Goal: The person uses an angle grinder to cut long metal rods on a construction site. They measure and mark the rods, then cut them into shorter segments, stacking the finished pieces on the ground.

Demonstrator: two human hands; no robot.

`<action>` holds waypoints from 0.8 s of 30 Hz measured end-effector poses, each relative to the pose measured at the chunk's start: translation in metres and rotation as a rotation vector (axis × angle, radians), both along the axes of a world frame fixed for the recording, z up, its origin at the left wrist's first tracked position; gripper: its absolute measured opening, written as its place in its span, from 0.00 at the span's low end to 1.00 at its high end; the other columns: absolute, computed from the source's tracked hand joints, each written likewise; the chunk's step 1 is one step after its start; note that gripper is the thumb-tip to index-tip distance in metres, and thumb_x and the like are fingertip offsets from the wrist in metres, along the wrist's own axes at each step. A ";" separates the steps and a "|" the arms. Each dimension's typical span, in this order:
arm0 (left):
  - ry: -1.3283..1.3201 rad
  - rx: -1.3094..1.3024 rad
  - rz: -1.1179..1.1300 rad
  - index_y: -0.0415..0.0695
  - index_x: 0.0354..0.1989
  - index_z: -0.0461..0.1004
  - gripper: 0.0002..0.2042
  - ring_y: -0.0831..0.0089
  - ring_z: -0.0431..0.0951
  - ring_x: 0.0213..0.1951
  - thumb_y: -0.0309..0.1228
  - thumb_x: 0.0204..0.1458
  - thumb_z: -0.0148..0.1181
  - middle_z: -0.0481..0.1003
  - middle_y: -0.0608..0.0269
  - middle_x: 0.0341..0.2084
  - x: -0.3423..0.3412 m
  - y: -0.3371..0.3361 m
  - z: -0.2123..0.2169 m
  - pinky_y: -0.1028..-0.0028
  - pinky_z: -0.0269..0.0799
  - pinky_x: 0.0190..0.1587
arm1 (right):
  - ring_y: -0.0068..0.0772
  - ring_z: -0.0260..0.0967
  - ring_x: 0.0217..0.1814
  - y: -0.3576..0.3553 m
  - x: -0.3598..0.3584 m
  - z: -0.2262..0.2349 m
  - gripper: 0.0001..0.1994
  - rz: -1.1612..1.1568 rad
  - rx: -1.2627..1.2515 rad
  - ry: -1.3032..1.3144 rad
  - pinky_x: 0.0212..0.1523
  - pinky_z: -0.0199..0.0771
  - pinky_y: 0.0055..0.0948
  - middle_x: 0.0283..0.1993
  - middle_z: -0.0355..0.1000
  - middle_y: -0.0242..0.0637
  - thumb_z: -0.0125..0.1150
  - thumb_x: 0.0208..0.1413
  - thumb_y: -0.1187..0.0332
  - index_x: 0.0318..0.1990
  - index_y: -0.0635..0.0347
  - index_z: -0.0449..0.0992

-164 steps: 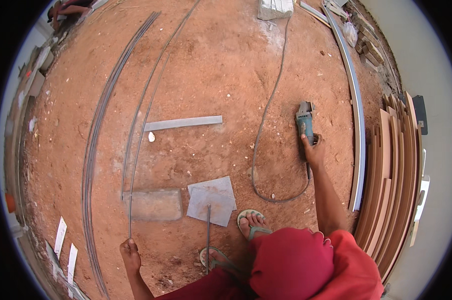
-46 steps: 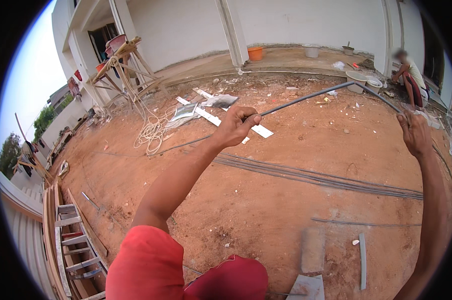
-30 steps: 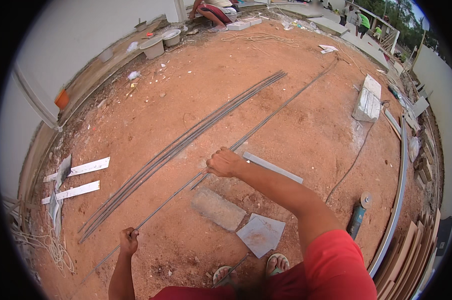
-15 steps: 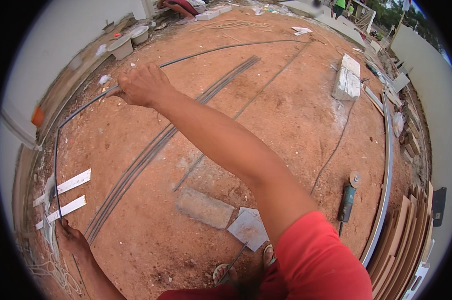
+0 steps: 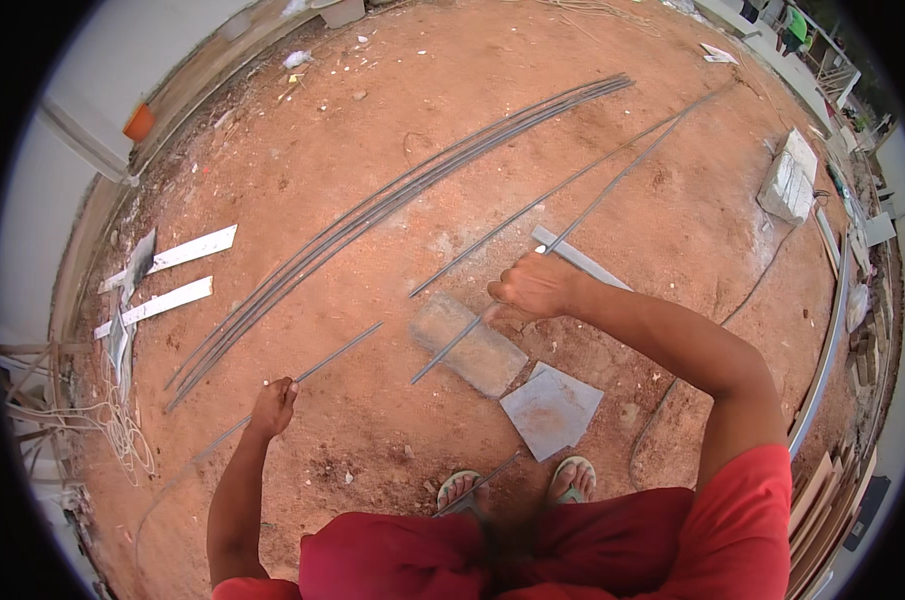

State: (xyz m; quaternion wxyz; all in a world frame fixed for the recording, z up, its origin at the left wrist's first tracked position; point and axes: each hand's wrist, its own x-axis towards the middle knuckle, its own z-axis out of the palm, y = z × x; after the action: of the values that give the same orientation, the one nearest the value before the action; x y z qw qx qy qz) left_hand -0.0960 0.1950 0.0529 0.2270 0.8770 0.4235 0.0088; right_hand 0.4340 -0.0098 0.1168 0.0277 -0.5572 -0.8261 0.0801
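At the lower left of the frame, a thin steel rod (image 5: 317, 365) is gripped by the closed left hand (image 5: 273, 405). Right of centre, a second rod (image 5: 612, 180) is clamped in the right hand (image 5: 534, 286), above a grey slab (image 5: 469, 343) on the dirt ground (image 5: 672, 230).

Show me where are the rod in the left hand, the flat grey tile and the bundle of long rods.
rod in the left hand (image 5: 337, 352), head view, free end past the fist
flat grey tile (image 5: 550, 410), head view, middle of its face
bundle of long rods (image 5: 392, 200), head view, mid-length
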 end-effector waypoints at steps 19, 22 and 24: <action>0.220 -0.065 -0.422 0.29 0.35 0.77 0.23 0.57 0.78 0.30 0.42 0.67 0.52 0.77 0.41 0.27 0.386 -0.003 0.145 0.57 0.71 0.38 | 0.57 0.78 0.27 0.062 -0.079 -0.016 0.27 -0.090 0.261 0.246 0.31 0.77 0.49 0.19 0.74 0.48 0.57 0.62 0.47 0.23 0.63 0.79; 0.083 -0.215 -0.412 0.31 0.37 0.78 0.24 0.57 0.79 0.34 0.45 0.68 0.50 0.80 0.45 0.30 0.421 -0.029 0.080 0.57 0.71 0.40 | 0.55 0.79 0.38 0.062 -0.106 0.024 0.23 -0.016 -0.019 0.192 0.42 0.77 0.51 0.31 0.79 0.51 0.53 0.64 0.50 0.34 0.63 0.82; 0.083 -0.608 -0.303 0.35 0.37 0.76 0.23 0.69 0.73 0.27 0.47 0.68 0.50 0.73 0.58 0.26 0.464 -0.094 0.089 0.63 0.69 0.30 | 0.51 0.76 0.51 0.059 -0.108 -0.015 0.19 0.054 0.354 0.466 0.53 0.73 0.51 0.44 0.77 0.54 0.52 0.64 0.54 0.45 0.61 0.80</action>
State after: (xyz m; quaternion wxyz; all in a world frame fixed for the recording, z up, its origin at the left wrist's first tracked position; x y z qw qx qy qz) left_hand 0.3676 0.1009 0.1423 0.4595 0.8216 0.2805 -0.1874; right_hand 0.3262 0.0488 0.1021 0.3114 -0.4879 -0.8132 0.0612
